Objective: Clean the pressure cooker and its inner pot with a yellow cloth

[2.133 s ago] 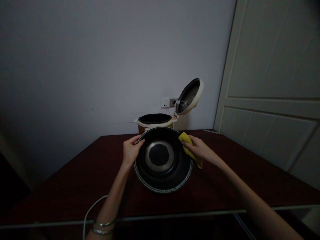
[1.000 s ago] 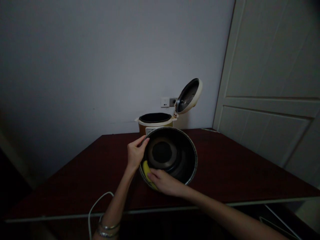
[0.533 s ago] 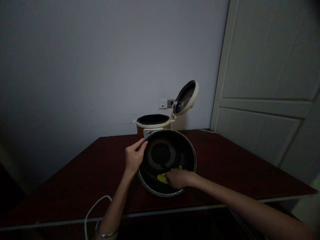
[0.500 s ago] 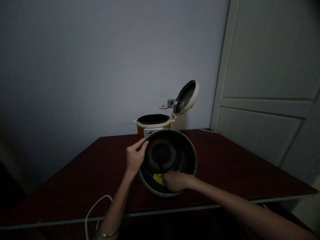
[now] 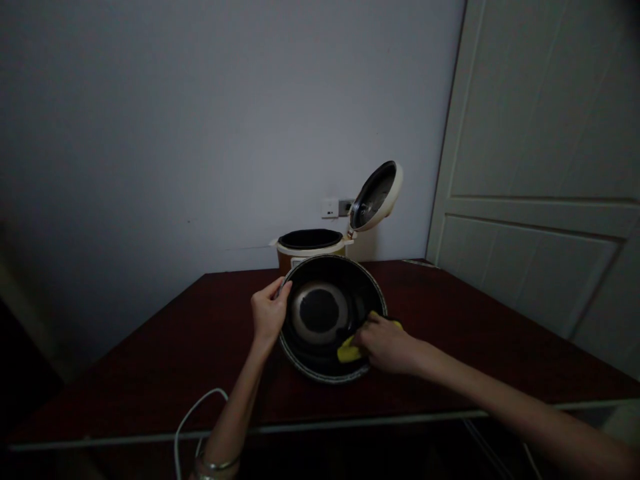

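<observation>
A dark round inner pot (image 5: 320, 311) is tilted so that its inside faces me. My left hand (image 5: 270, 310) pinches its left rim between thumb and fingers. At the pot's lower right, my right hand (image 5: 387, 343) is closed on a yellow cloth (image 5: 351, 350), which lies against the inner wall. Part of the cloth is hidden under the fingers. Behind the pot stands a rice cooker (image 5: 285, 260) with its lid (image 5: 377, 195) raised to the right; the pot covers much of its front.
The dark red table (image 5: 165, 360) has a pale front edge. A white cord (image 5: 187, 417) hangs over that edge near my left forearm. Wall sockets (image 5: 330, 208) sit behind the cooker, and a panelled white door (image 5: 530, 280) stands on the right.
My right hand has moved the yellow cloth rightward and slightly up along the pot's inner wall. The pot is turned a little, while my left hand keeps its hold on the rim.
</observation>
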The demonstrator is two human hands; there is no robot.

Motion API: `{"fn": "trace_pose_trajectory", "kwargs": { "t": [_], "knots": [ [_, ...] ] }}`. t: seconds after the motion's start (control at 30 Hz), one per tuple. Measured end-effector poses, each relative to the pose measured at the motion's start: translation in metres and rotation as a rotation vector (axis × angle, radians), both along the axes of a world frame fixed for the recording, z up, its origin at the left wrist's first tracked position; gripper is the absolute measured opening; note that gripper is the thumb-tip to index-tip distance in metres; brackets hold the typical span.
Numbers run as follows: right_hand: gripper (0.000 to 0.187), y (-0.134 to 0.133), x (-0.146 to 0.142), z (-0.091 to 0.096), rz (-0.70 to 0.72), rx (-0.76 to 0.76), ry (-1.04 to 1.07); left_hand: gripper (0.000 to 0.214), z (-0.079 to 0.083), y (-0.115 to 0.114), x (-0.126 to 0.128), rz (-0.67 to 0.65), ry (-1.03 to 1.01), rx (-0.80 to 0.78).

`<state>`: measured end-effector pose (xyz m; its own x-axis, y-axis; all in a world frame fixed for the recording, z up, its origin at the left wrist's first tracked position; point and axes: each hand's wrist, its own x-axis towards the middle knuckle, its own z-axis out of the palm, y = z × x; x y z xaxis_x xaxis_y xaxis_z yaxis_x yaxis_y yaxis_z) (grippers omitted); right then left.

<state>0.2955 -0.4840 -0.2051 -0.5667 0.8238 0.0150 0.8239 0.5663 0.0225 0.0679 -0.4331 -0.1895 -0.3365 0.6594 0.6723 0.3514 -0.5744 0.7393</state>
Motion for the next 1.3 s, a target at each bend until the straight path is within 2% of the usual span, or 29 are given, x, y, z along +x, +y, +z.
{"fn": "trace_pose_trajectory", "kwargs": {
  "t": [0.1, 0.2, 0.3, 0.4, 0.47, 0.53, 0.57, 0.67, 0.73, 0.83, 0.9, 1.0, 1.1, 1.2, 1.3],
  "knots": [
    [0.025, 0.030, 0.014, 0.010, 0.036, 0.255, -0.116, 0.026, 0.005, 0.001, 0.005, -0.013, -0.002, -0.017],
    [0.030, 0.057, 0.023, 0.015, 0.138, 0.421, -0.062, 0.026, 0.007, 0.003, 0.006, -0.025, -0.016, -0.035],
    [0.034, 0.063, 0.029, 0.014, 0.181, 0.528, 0.028, 0.028, 0.004, 0.004, 0.003, -0.015, -0.036, -0.039],
    [0.037, 0.042, 0.023, 0.004, 0.063, 0.477, 0.081, 0.028, 0.000, 0.003, 0.000, 0.002, -0.031, -0.021],
    [0.035, 0.017, 0.011, -0.007, -0.032, 0.359, 0.113, 0.028, -0.002, 0.002, -0.002, 0.018, -0.030, -0.016],
    [0.036, -0.009, -0.007, -0.022, -0.050, 0.227, 0.159, 0.029, -0.004, 0.002, -0.003, 0.028, -0.046, -0.024],
    [0.041, -0.020, -0.016, -0.030, -0.030, 0.186, 0.198, 0.030, -0.005, 0.002, -0.004, 0.033, -0.053, -0.029],
    [0.056, -0.045, -0.039, -0.052, 0.028, 0.201, 0.332, 0.031, -0.007, 0.002, -0.005, 0.042, -0.059, -0.023],
    [0.060, -0.052, -0.043, -0.059, 0.150, 0.236, 0.437, 0.031, -0.007, 0.003, -0.006, 0.034, -0.044, -0.011],
    [0.059, -0.052, -0.032, -0.053, 0.350, 0.343, 0.608, 0.030, -0.008, 0.004, -0.011, 0.024, -0.036, -0.020],
    [0.058, -0.046, -0.016, -0.039, 0.382, 0.480, 0.718, 0.030, -0.009, 0.005, -0.015, 0.041, -0.076, -0.046],
    [0.053, -0.028, 0.015, -0.011, 0.272, 0.758, 0.866, 0.031, -0.012, 0.006, -0.021, 0.084, -0.150, -0.079],
    [0.039, 0.002, 0.046, 0.006, 0.048, 0.964, 1.009, 0.033, -0.015, 0.006, -0.025, 0.106, -0.170, -0.083],
    [0.035, 0.037, 0.072, -0.004, -0.135, 0.867, 1.020, 0.033, -0.016, 0.007, -0.026, 0.104, -0.166, -0.077],
    [0.036, 0.065, 0.087, -0.035, -0.212, 0.655, 0.923, 0.034, -0.017, 0.008, -0.026, 0.100, -0.175, -0.079]
  ]
}}
